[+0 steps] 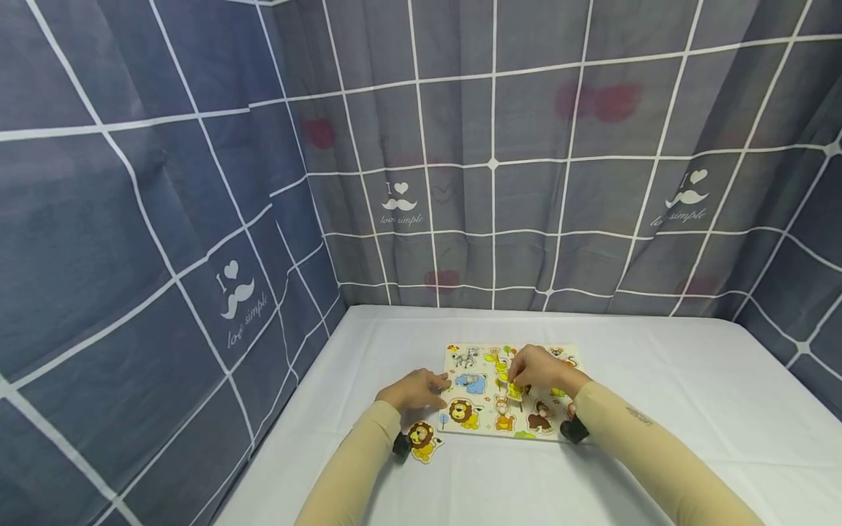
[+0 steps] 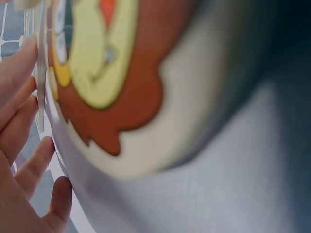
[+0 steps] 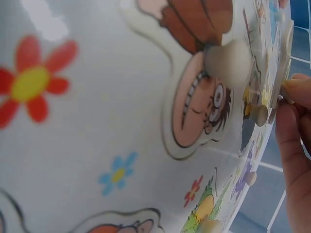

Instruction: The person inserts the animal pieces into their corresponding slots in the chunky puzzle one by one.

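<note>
A white wooden animal puzzle board (image 1: pixel 488 426) lies flat on the table. Beside its left edge is my left hand (image 1: pixel 414 389), fingers fairly straight and touching that edge. Near the left wrist a loose lion piece (image 1: pixel 422 441) lies on the table; it fills much of the left wrist view, the lion's brown mane (image 2: pixel 146 97) close to the camera. Over the middle of the board, my right hand (image 1: pixel 541 367) pinches a yellow puzzle piece (image 1: pixel 515 392). Only the thin edge of that piece (image 3: pixel 283 63) shows in the right wrist view, between thumb and fingertips; its picture is partly hidden.
On the board are a blue elephant (image 1: pixel 471 383), a zebra (image 1: pixel 465 357), a lion picture (image 1: pixel 463 413), a kangaroo (image 1: pixel 503 415) and a brown monkey (image 1: pixel 541 416). Round knobs (image 3: pixel 228 63) stand up from some pieces. A white cloth (image 1: pixel 691 380) covers the table; gridded curtains (image 1: pixel 526 204) surround it.
</note>
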The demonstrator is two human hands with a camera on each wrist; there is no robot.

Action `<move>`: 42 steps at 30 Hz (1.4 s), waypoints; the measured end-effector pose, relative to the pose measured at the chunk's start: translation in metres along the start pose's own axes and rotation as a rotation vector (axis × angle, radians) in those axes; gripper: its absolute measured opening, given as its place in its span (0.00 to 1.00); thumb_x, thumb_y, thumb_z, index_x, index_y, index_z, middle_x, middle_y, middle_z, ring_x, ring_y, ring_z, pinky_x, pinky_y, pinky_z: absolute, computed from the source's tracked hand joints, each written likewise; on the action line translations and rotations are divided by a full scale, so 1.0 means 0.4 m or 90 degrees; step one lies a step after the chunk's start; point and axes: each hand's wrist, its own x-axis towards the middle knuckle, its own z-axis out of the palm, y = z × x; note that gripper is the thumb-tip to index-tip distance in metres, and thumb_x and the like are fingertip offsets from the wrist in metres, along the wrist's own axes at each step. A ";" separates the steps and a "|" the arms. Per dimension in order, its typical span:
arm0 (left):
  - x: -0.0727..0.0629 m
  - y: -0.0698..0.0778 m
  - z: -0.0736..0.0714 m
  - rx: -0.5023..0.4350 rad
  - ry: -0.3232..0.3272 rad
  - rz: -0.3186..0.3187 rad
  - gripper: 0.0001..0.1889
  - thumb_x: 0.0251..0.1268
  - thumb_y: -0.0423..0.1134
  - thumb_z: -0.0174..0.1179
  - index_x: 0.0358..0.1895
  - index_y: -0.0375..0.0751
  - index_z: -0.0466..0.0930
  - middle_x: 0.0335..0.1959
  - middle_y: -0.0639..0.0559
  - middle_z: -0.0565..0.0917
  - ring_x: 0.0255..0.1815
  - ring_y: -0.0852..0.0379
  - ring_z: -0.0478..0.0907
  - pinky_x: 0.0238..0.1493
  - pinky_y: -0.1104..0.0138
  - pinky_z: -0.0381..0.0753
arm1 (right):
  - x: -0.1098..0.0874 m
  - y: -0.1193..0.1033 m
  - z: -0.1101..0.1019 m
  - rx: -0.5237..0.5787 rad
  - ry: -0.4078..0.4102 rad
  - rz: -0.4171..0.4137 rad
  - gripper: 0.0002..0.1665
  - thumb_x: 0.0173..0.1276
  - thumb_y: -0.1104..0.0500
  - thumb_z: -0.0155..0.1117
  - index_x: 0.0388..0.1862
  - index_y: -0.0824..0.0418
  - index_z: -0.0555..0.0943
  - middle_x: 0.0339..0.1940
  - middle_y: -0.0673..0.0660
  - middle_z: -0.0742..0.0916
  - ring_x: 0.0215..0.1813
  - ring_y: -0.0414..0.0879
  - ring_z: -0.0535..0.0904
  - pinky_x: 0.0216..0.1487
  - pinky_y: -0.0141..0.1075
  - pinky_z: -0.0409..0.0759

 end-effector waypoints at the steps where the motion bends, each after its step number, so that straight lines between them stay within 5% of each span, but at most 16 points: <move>1: -0.001 -0.001 0.000 0.000 -0.001 0.003 0.26 0.57 0.42 0.72 0.62 0.49 0.81 0.72 0.61 0.72 0.78 0.44 0.62 0.80 0.48 0.57 | 0.003 0.002 0.001 -0.002 0.003 0.001 0.11 0.57 0.75 0.66 0.30 0.62 0.89 0.30 0.53 0.90 0.30 0.41 0.82 0.32 0.34 0.83; 12: 0.009 -0.014 -0.004 0.006 -0.003 0.005 0.26 0.57 0.43 0.72 0.62 0.51 0.81 0.73 0.62 0.72 0.78 0.43 0.62 0.79 0.46 0.57 | 0.023 -0.003 0.006 0.010 0.027 0.034 0.10 0.59 0.75 0.64 0.34 0.66 0.88 0.34 0.57 0.90 0.31 0.43 0.82 0.34 0.36 0.84; 21: 0.010 -0.013 -0.004 -0.009 -0.005 -0.006 0.27 0.55 0.43 0.73 0.62 0.50 0.82 0.72 0.63 0.72 0.78 0.44 0.63 0.79 0.47 0.58 | 0.043 -0.003 0.002 -0.012 0.038 0.036 0.11 0.57 0.75 0.63 0.32 0.65 0.89 0.29 0.55 0.90 0.23 0.42 0.80 0.26 0.33 0.81; 42: 0.012 -0.007 0.000 0.000 -0.012 -0.010 0.27 0.57 0.44 0.72 0.63 0.52 0.80 0.73 0.64 0.71 0.78 0.45 0.62 0.79 0.48 0.59 | 0.068 0.004 -0.017 -0.035 0.057 0.066 0.10 0.59 0.73 0.64 0.32 0.62 0.89 0.38 0.57 0.90 0.31 0.42 0.81 0.34 0.35 0.83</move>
